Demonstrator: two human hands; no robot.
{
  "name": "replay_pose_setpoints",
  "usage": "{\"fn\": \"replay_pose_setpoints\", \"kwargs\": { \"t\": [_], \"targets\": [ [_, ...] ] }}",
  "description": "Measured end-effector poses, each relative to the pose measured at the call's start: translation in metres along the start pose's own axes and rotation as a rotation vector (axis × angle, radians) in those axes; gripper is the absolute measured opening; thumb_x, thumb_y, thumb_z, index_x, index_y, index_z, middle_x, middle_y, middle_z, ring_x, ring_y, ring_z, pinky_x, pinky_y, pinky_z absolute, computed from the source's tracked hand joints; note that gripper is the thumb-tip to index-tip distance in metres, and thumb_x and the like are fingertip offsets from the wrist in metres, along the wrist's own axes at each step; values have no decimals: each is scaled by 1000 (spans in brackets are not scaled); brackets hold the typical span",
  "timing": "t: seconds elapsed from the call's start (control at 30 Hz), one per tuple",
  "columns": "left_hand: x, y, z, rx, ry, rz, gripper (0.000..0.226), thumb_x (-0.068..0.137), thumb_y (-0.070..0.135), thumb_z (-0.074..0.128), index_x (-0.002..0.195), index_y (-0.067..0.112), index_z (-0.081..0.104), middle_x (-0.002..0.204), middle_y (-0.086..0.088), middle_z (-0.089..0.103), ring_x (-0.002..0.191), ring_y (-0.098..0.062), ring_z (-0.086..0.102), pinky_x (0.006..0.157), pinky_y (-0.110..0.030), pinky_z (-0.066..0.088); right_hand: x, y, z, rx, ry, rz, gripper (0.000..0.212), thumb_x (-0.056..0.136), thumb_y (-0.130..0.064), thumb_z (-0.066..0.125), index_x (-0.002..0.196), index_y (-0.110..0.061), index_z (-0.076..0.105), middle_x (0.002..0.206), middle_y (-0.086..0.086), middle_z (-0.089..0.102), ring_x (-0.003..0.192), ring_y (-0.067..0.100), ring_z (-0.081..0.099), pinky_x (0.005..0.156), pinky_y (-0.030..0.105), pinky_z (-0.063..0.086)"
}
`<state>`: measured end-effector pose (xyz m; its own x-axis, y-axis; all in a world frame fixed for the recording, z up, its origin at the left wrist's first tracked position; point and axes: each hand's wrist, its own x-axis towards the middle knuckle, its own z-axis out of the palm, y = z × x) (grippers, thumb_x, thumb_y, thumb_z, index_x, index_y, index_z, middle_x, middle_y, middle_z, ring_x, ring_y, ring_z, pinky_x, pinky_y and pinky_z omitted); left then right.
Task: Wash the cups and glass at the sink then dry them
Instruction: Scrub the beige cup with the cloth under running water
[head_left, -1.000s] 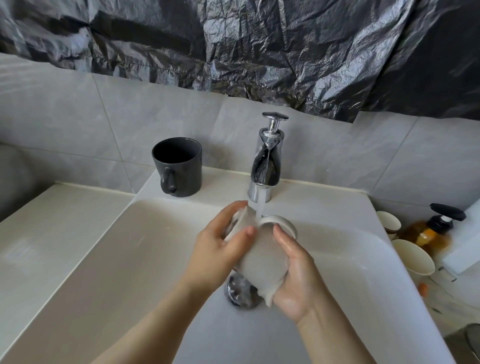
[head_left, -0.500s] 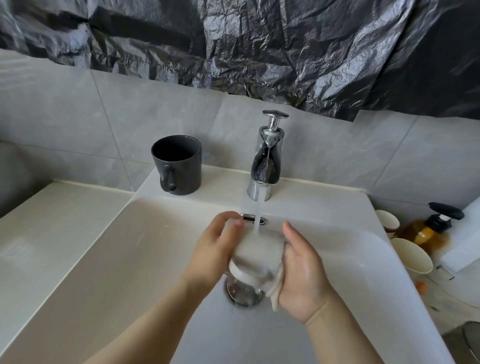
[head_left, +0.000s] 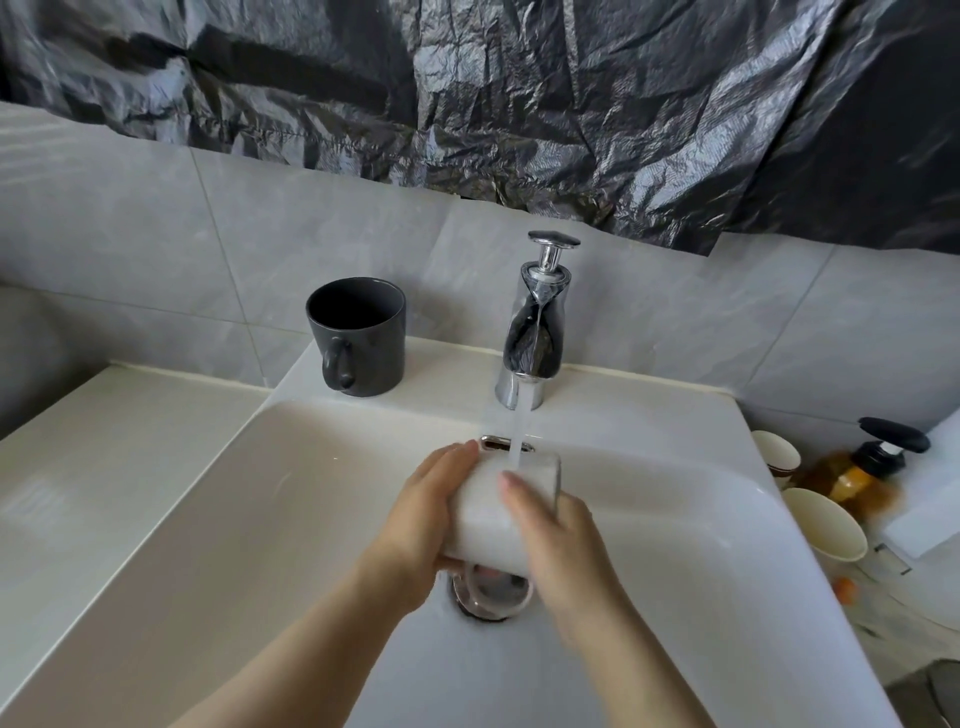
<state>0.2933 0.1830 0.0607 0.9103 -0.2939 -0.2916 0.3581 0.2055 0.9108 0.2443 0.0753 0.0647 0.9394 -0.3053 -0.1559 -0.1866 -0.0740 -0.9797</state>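
Observation:
A white cup (head_left: 488, 512) is held over the drain of the white sink (head_left: 270, 499), lying on its side with its rim toward the tap. My left hand (head_left: 421, 525) grips its left side and my right hand (head_left: 558, 545) grips its right side. Water runs from the chrome tap (head_left: 532, 343) onto the cup near its rim. A dark grey mug (head_left: 358, 338) stands upright on the sink ledge at the back left. Two cream cups (head_left: 826, 525) stand off the sink's right edge.
A chrome drain (head_left: 491, 592) sits right below the cup. An amber pump bottle (head_left: 862, 467) stands at the right beside the cream cups. A pale counter (head_left: 93, 467) lies left of the sink. Black plastic sheeting covers the wall above the grey tiles.
The white cup has been turned from mouth-up under the stream to lying on its side, and both hands have shifted their grip around it. The cloth seen earlier is out of sight.

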Motion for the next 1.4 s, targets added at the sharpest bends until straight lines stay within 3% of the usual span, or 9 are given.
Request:
{"fn": "replay_pose_setpoints", "kwargs": {
  "t": [0.17, 0.33, 0.47, 0.63, 0.77, 0.97, 1.07, 1.2, 1.4],
  "targets": [
    [4, -14, -11, 614, -114, 781, 42, 74, 51, 56, 108, 28, 58, 105, 13, 63, 98, -8, 60, 83, -21, 47, 1, -10, -25, 703, -238, 361, 44, 87, -39, 54, 112, -6, 67, 112, 22, 68, 95, 35, 65, 76, 41, 53],
    [4, -8, -3, 63, -36, 365, 29, 70, 50, 59, 85, 26, 64, 80, 6, 65, 78, -13, 59, 64, -27, 50, -8, -15, -12, 173, -118, -19, 34, 70, -26, 73, 102, -14, 69, 96, 6, 74, 92, 21, 69, 88, 42, 54],
    [4, 2, -2, -75, 174, 120, 16, 92, 38, 53, 84, 29, 65, 90, -3, 64, 81, -26, 61, 61, -38, 52, -11, -16, -5, -444, 81, -161, 17, 85, -40, 60, 87, -23, 59, 75, -9, 64, 69, 1, 59, 65, 23, 47],
    [5, 6, -7, 211, 323, 238, 17, 81, 49, 56, 85, 32, 58, 87, -5, 58, 78, -24, 54, 73, -50, 53, -4, -9, -2, 459, 88, 74, 27, 90, -40, 56, 84, -19, 72, 91, 0, 71, 86, 16, 63, 80, 32, 46],
    [-2, 6, -7, 505, 234, 455, 28, 70, 54, 51, 89, 34, 56, 85, 4, 61, 81, -17, 57, 73, -36, 49, -4, -9, 3, 389, 38, -24, 23, 93, -31, 53, 104, -25, 73, 111, -6, 71, 109, 11, 62, 93, 31, 47],
    [1, 0, -18, 942, -122, 913, 39, 75, 54, 53, 111, 38, 52, 109, 13, 58, 99, -9, 57, 81, -27, 47, 0, -10, -15, 641, 75, 312, 25, 91, -31, 55, 101, -13, 69, 95, 13, 69, 80, 29, 63, 70, 38, 50],
    [1, 0, -11, 703, 47, 752, 28, 74, 53, 53, 97, 38, 57, 100, 13, 61, 92, -8, 58, 78, -26, 47, -2, -11, -9, 510, 132, 98, 18, 90, -26, 58, 93, -19, 75, 103, 1, 72, 93, 19, 67, 81, 34, 52],
    [3, 15, -9, 82, 215, 131, 9, 92, 38, 54, 88, 30, 59, 94, -5, 59, 83, -24, 58, 60, -37, 52, -14, -16, 8, 255, 41, -191, 28, 98, -22, 49, 101, -38, 72, 118, -17, 67, 116, -6, 55, 102, 18, 41],
    [1, 23, -11, 31, 66, -111, 30, 90, 47, 51, 95, 20, 63, 82, -9, 64, 71, -27, 63, 51, -34, 52, -11, -2, 11, -29, 50, -317, 32, 86, -47, 29, 109, -60, 47, 135, -40, 37, 143, -1, 18, 120, 27, 14]
  ]
}}
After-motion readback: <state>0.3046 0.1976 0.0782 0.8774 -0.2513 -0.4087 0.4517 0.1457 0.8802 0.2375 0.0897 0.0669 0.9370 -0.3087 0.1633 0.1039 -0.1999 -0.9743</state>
